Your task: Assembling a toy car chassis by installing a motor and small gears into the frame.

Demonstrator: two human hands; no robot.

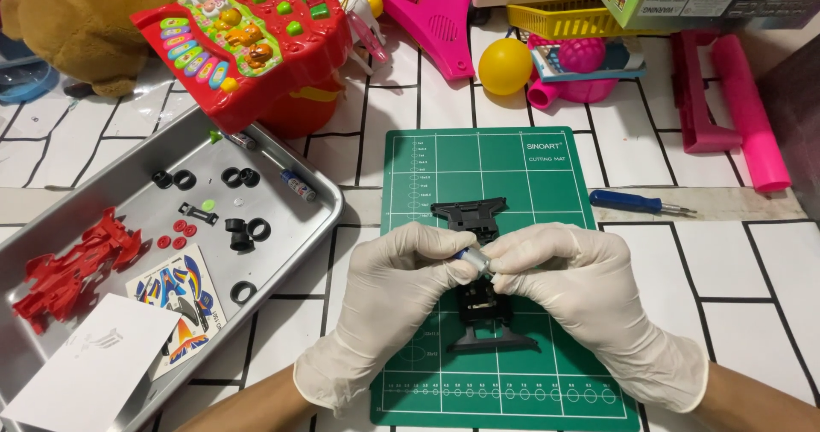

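Both grips pinching small silver motor (475, 259)

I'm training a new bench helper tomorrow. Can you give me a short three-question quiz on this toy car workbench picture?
1. True or false: both gloved hands meet over the green cutting mat.
2. Where does the blue-handled screwdriver lie? A) in the metal tray B) on the tiled surface right of the mat C) on the mat
3. Fill in: the red car body shell lies in the metal ____.

Key
1. True: the left hand and right hand pinch a small silver and blue part above the black chassis.
2. B
3. tray
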